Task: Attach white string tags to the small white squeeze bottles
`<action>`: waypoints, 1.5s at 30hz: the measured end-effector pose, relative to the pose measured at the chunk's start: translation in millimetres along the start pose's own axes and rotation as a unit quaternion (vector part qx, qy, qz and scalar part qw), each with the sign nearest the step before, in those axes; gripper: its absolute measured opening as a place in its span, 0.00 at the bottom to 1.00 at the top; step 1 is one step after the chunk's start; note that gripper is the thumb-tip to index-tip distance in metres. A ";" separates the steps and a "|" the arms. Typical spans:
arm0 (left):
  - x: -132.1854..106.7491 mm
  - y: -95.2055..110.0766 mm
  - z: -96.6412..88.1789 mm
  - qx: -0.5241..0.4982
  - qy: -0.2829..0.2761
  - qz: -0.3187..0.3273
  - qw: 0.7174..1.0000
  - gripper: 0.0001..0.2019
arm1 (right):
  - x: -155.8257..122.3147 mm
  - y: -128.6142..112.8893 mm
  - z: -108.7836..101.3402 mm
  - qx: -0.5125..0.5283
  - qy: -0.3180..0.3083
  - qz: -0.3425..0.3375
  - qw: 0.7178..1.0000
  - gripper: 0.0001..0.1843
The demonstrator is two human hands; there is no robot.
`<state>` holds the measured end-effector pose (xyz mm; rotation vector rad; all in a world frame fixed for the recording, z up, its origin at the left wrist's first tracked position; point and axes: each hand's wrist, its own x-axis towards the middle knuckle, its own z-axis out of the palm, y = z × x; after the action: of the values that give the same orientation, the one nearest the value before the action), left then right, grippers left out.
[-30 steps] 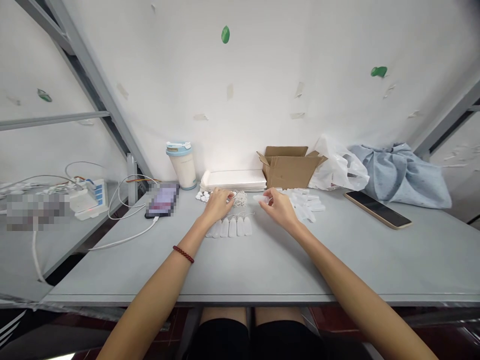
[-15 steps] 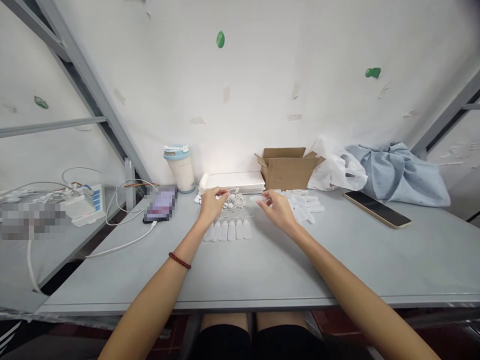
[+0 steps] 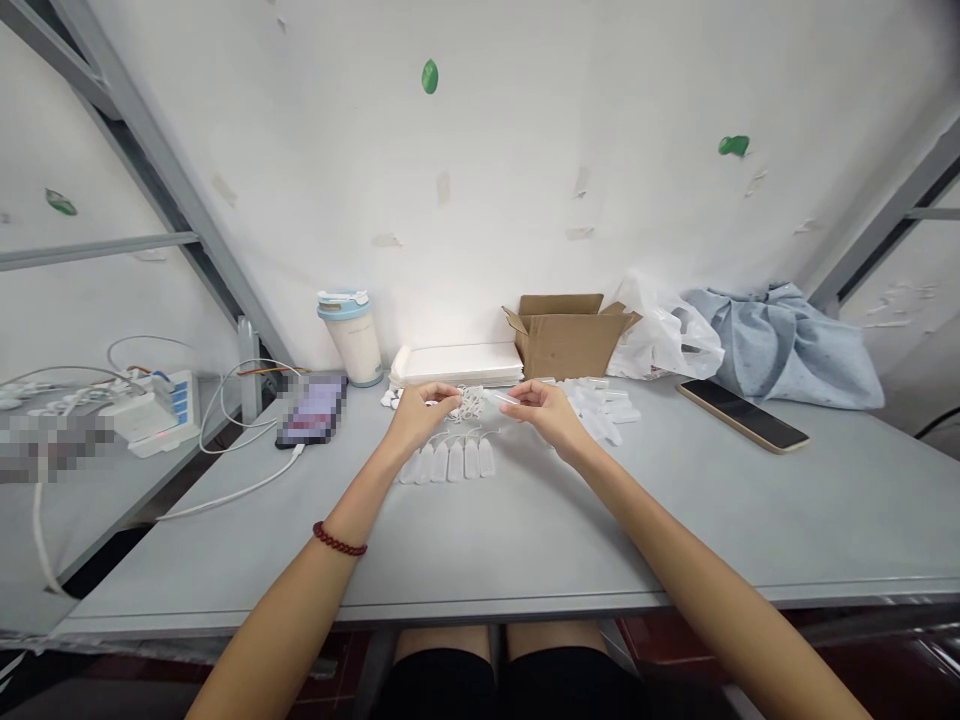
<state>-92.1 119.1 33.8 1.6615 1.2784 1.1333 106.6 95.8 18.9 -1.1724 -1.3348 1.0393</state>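
My left hand (image 3: 421,415) pinches a thin white string at the edge of a tangled pile of white strings (image 3: 472,402). A small translucent plastic tag (image 3: 504,399) is held between the thumb and fingers of my right hand (image 3: 546,412), its free end pointing left toward the pile. In front of the pile lies a row of several frosted plastic tags (image 3: 456,462), with strings at their upper ends. More loose translucent tags (image 3: 600,412) lie heaped beyond my right hand. The exact grip of the left fingertips is hard to see.
A white flat stack (image 3: 457,364), an open cardboard box (image 3: 571,345), a plastic bag (image 3: 664,335) and a blue cloth bundle (image 3: 784,350) line the wall. On the left stand a cup (image 3: 352,340) and a charging phone (image 3: 313,410). Another phone (image 3: 742,415) lies right.
My hands have come closer together beside the string pile. The tag in my right hand now shows more clearly, and the whole view has shifted slightly.
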 end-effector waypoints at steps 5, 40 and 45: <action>-0.4 0.0 -0.4 -0.032 -0.020 -0.027 0.999 0.10 | 0.0 1.1 -0.6 0.011 0.000 0.001 1.000 0.15; -6.0 -1.9 -2.1 -0.039 -0.116 -0.070 0.990 0.14 | 0.9 7.3 4.6 -0.080 0.009 -0.068 0.994 0.12; -8.0 -1.2 -4.8 -0.014 -0.188 -0.027 0.982 0.21 | -4.0 3.3 7.7 -0.127 -0.035 -0.079 0.988 0.10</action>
<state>-97.9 111.8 32.7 1.7095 1.0518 0.7538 99.2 92.6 14.3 -1.2019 -1.6245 0.8184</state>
